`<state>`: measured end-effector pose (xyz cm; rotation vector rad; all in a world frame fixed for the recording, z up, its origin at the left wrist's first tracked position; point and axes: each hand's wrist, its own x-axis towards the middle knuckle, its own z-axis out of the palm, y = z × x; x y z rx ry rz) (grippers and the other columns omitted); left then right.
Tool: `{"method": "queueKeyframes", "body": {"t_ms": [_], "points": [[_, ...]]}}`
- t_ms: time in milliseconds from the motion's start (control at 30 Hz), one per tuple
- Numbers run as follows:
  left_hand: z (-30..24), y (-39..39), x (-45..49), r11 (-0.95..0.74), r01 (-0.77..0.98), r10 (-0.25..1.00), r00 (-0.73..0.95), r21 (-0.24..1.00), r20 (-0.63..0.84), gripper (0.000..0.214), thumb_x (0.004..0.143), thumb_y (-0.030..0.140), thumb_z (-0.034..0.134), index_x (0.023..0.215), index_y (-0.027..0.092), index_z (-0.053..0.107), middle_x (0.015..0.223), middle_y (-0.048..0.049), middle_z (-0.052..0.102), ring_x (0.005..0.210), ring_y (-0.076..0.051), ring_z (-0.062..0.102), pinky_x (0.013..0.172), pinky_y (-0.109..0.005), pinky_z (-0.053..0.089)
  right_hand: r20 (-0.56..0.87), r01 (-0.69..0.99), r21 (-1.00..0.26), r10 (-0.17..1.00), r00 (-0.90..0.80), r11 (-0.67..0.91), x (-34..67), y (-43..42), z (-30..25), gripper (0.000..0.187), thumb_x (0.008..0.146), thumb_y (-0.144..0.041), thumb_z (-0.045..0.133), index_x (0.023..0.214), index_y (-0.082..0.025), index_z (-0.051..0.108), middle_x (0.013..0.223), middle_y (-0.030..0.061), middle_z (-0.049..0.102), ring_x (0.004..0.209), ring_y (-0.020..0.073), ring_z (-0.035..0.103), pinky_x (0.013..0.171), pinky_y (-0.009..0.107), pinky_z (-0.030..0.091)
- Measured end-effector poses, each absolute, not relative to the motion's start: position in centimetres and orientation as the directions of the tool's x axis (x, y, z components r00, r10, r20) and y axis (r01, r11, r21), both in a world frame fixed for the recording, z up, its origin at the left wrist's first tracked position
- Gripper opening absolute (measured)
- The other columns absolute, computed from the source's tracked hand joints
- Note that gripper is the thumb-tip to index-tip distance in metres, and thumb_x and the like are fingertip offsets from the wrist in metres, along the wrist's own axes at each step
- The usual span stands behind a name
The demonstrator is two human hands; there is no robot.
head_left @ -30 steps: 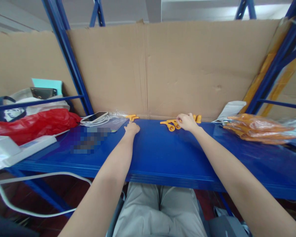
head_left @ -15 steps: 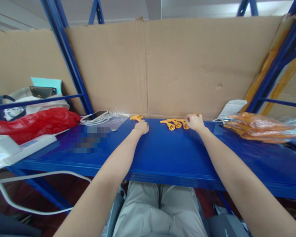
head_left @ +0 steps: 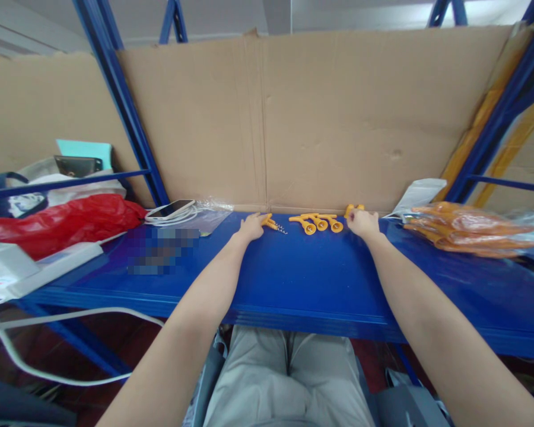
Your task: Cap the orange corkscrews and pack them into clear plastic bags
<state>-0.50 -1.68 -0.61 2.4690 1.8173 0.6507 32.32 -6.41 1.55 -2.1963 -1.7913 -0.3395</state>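
My left hand [head_left: 250,227] rests on the blue shelf [head_left: 293,279] near the cardboard back wall, its fingers closed on a small orange corkscrew [head_left: 271,223] whose metal screw points right. A row of three orange corkscrew parts [head_left: 318,222] lies just right of it. My right hand [head_left: 362,223] sits at the right end of that row, fingers curled round another orange piece [head_left: 352,208] that is mostly hidden.
A phone [head_left: 171,209] on white cable and a clear plastic bag lie at the left. Further left are a red bag [head_left: 62,222] and white boxes. Bags of orange parts [head_left: 463,231] lie at the right. A cardboard sheet [head_left: 315,118] backs the shelf.
My left hand has slid right along the back of the shelf with an orange corkscrew. My right hand has moved right, off the row of three pieces.
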Motion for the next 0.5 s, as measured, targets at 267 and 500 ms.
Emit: {"method": "queueKeyframes", "body": {"t_ms": [267,500], "points": [[0.4,-3.5,0.6,-0.22,0.973,0.954,0.2,0.066,0.222,0.058,0.088,0.014,0.044,0.144,0.03,0.045,0.131,-0.0112,0.059,0.122,-0.029,0.055,0.099,-0.044,0.046,0.328,0.963,-0.128,0.906,0.268,-0.238,33.1,-5.9,1.0,0.038,0.089,-0.019,0.037,0.117,-0.011,0.061,0.118,0.0203,0.065,0.115,0.0321,0.059,0.098,0.053,0.036],[1.5,-4.2,1.1,-0.284,0.959,0.948,0.281,-0.002,0.146,0.049,0.086,0.016,0.048,0.133,0.028,0.059,0.129,-0.0105,0.061,0.119,-0.028,0.058,0.1,-0.039,0.045,0.248,0.929,-0.251,0.909,0.334,-0.273,34.3,-5.5,0.1,0.05,0.086,-0.019,0.043,0.136,-0.014,0.051,0.141,0.0194,0.05,0.13,0.0338,0.046,0.104,0.061,0.034]]}}
